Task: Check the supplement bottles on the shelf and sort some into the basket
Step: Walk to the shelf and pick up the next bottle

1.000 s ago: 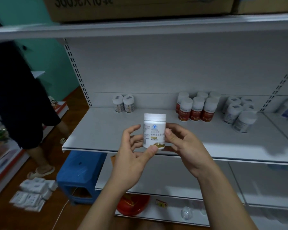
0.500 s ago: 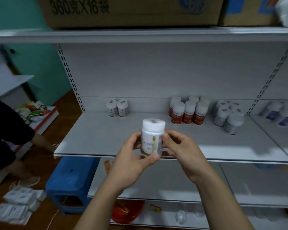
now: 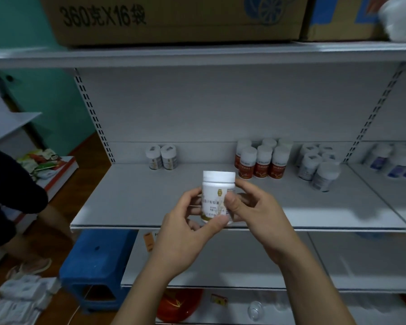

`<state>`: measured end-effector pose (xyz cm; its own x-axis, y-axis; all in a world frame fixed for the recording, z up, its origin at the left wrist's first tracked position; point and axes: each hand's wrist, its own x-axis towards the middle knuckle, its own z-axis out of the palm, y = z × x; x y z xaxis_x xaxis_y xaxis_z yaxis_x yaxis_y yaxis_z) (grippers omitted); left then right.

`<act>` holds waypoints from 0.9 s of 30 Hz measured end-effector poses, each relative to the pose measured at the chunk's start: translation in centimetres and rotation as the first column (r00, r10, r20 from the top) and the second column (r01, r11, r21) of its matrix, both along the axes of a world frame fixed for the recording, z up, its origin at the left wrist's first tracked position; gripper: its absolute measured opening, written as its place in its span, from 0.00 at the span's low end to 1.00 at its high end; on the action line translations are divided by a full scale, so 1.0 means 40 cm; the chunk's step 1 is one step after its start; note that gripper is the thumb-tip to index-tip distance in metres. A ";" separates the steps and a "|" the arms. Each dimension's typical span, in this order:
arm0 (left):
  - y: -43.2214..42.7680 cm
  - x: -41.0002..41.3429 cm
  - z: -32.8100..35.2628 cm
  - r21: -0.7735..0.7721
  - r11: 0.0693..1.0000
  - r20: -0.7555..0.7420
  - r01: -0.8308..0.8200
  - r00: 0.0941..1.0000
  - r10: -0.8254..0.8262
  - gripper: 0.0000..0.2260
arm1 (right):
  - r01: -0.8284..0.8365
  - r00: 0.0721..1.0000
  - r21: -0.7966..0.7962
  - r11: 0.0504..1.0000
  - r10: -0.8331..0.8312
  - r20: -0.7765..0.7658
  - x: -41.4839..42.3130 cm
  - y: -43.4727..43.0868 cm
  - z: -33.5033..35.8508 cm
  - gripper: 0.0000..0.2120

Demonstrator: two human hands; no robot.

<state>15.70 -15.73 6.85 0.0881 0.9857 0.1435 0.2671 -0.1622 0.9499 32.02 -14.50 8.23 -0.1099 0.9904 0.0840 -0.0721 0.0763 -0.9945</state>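
Supplement bottle (image 3: 217, 195): white with a white cap, held upright in the air just in front of the near edge of the middle shelf (image 3: 138, 202), label facing the camera.
Left grip (image 3: 188, 233): curled round the bottle's lower left, thumb laid across the bottom of the label, fingers tucked behind.
Right grip (image 3: 256, 212): pinching the bottle's right side, thumb on the label and forefinger up by the shoulder under the cap.
Step in hand: most likely the check itself, with the label being read and sorting not yet begun.
Next move: a decision to keep or remove. Keeping means setting the bottle back upright by the matching pair (image 3: 161, 157) at the far left of the shelf. Removing means freeing one hand and carrying the bottle down to the basket.
Other stock: red-labelled bottles (image 3: 261, 160) stand far centre, and pale grey ones (image 3: 317, 165) are just to their right, untouched.
Basket: none is plainly visible. A red rounded object (image 3: 178, 303) on the lowest level, partly behind the left forearm, may be it, but that cannot be told.
Hidden: the bottle's back and base, and the fingertips behind it.
Hard to make out: the label print is blurred apart from a gold mark, so no date or name can be read. The blue-labelled bottles (image 3: 394, 160) at the far right are smeared.
Cut off: another person (image 3: 10, 195) at the left edge, shown only in part.
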 end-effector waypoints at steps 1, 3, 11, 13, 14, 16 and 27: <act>0.001 -0.002 -0.001 -0.004 1.000 -0.001 -0.002 1.000 0.002 0.31 | -0.007 1.000 -0.021 1.000 0.007 -0.020 -0.005 0.000 -0.004 0.22; 0.007 -0.009 -0.010 -0.021 1.000 0.000 -0.012 1.000 0.012 0.29 | -0.044 0.996 -0.069 0.997 0.038 -0.078 -0.017 0.000 -0.016 0.20; 0.045 -0.078 -0.053 -0.059 0.998 -0.174 -0.035 0.985 0.025 0.26 | -0.163 0.984 -0.162 0.973 0.149 -0.098 -0.069 0.037 -0.052 0.16; 0.061 -0.102 -0.060 -0.056 0.996 -0.210 -0.072 0.976 0.059 0.25 | -0.101 0.995 -0.137 0.985 0.103 0.005 -0.093 0.053 -0.054 0.15; 0.072 -0.113 -0.062 -0.059 0.995 -0.219 -0.084 0.973 0.069 0.25 | -0.062 0.994 -0.107 0.992 0.071 0.080 -0.104 0.063 -0.052 0.16; 0.093 -0.131 -0.068 -0.077 0.993 -0.226 -0.092 0.971 0.073 0.24 | -0.004 0.970 -0.036 0.999 0.012 0.243 -0.130 0.081 -0.045 0.19; 0.239 -0.233 -0.105 -0.055 0.988 -0.499 -0.144 0.861 0.098 0.24 | 0.145 0.793 -0.005 0.989 -0.114 0.599 -0.287 0.222 -0.060 0.19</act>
